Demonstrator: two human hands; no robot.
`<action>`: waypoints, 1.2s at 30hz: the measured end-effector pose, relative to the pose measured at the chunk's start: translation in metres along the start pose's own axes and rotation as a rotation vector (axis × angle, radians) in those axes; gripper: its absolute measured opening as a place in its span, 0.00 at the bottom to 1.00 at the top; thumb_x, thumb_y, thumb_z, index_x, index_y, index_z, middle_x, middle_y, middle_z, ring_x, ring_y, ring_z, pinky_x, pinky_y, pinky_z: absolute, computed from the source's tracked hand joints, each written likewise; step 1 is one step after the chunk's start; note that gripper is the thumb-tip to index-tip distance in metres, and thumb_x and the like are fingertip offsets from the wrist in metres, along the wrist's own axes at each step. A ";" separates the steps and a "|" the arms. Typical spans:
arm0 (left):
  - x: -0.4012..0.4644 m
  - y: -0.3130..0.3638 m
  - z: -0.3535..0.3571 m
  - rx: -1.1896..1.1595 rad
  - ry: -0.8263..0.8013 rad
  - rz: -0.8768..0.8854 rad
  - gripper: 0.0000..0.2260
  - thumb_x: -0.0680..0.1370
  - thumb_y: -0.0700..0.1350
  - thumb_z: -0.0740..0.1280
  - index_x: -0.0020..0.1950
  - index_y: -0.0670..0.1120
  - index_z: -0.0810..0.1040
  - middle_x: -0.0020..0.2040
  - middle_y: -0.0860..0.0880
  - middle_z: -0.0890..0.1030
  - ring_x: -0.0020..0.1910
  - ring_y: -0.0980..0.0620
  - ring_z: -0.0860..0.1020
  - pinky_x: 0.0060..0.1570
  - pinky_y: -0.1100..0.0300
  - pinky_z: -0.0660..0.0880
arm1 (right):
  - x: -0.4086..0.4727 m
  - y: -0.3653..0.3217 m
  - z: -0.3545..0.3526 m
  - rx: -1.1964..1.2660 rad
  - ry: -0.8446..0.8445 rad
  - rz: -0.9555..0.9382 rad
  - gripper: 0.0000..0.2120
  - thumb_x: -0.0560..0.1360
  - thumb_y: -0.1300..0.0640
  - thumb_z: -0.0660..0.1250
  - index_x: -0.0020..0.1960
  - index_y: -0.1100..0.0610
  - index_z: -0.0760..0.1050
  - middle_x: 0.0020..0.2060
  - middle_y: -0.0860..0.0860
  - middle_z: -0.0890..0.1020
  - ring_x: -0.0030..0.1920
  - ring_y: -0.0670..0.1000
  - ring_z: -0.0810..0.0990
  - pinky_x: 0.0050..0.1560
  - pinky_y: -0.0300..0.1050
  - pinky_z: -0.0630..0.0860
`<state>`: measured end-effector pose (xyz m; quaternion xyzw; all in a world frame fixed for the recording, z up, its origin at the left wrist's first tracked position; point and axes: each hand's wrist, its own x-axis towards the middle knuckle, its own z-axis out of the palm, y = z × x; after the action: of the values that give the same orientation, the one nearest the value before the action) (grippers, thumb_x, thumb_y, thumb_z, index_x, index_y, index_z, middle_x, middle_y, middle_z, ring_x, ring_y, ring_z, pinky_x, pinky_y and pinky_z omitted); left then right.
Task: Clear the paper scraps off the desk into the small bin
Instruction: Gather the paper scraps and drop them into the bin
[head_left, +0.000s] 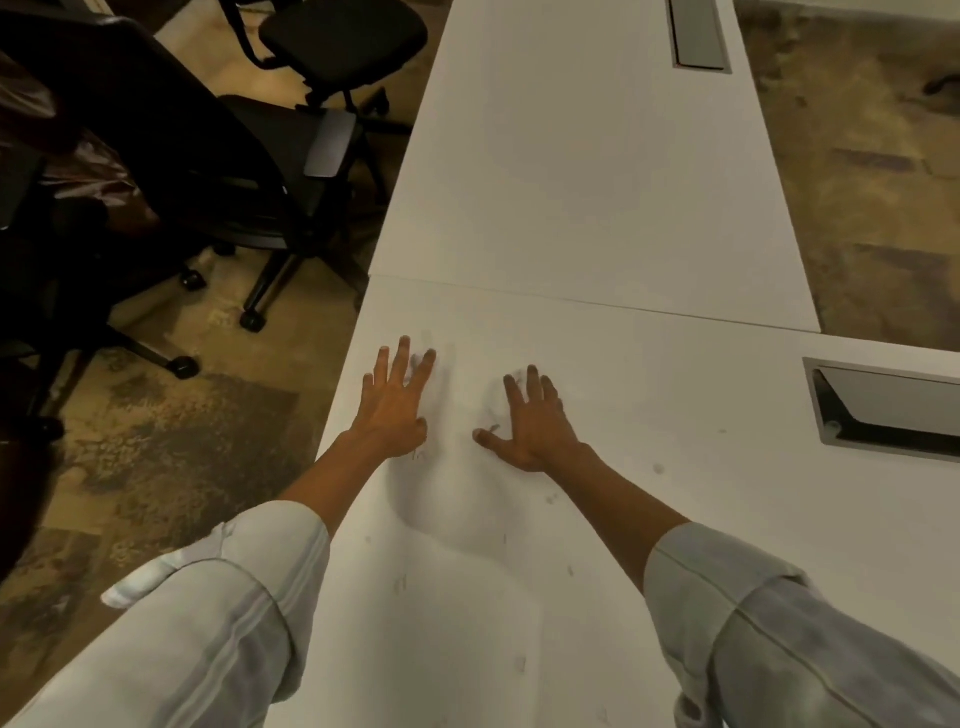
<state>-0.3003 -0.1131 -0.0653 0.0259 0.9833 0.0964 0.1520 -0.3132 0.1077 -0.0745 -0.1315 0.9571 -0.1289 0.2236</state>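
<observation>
I see both hands flat, fingers spread wide, holding nothing: left hand (396, 405) near the desk (597, 197) left edge, right hand (530, 421) beside it. Scraps and bin not visible. Risk: sweeping unseen scraps off that edge onto the floor.

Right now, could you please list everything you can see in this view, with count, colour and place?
Desk: one long run of joined tops, white, centre to far end.
Cable hatches: two, grey, one at the right edge, one at the far end.
Office chairs: at least two, black, on the floor to the left.
Floor: mottled brown, both sides of the desk.
Smudges: several, faint grey, on the near desk top; paper scraps and bin not visible.
Left hand: one, fingers spread flat on the desk.
Right hand: one, likewise flat.
Sleeves: two, pale, pushed up.
</observation>
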 end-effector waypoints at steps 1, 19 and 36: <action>0.011 0.000 0.000 0.013 0.003 0.024 0.43 0.75 0.46 0.67 0.76 0.54 0.37 0.76 0.45 0.33 0.75 0.40 0.35 0.72 0.36 0.47 | 0.006 -0.003 0.003 -0.017 0.012 -0.021 0.48 0.71 0.29 0.57 0.78 0.55 0.43 0.76 0.60 0.41 0.76 0.62 0.41 0.74 0.62 0.48; -0.081 0.025 0.061 -0.149 0.009 -0.028 0.24 0.80 0.47 0.59 0.75 0.48 0.58 0.77 0.44 0.56 0.76 0.42 0.51 0.73 0.46 0.58 | -0.029 -0.042 0.065 -0.251 0.114 -0.561 0.21 0.75 0.61 0.65 0.66 0.64 0.71 0.67 0.64 0.71 0.67 0.63 0.69 0.67 0.58 0.68; -0.171 0.073 0.093 0.130 -0.016 -0.074 0.26 0.40 0.33 0.82 0.36 0.42 0.81 0.32 0.44 0.78 0.30 0.47 0.78 0.21 0.62 0.74 | -0.181 0.024 0.096 -0.270 0.133 -0.343 0.24 0.55 0.60 0.81 0.50 0.61 0.82 0.55 0.59 0.81 0.51 0.58 0.81 0.32 0.42 0.80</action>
<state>-0.1075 -0.0385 -0.0876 0.0002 0.9866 0.0263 0.1612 -0.1167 0.1678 -0.0931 -0.3124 0.9419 -0.0444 0.1154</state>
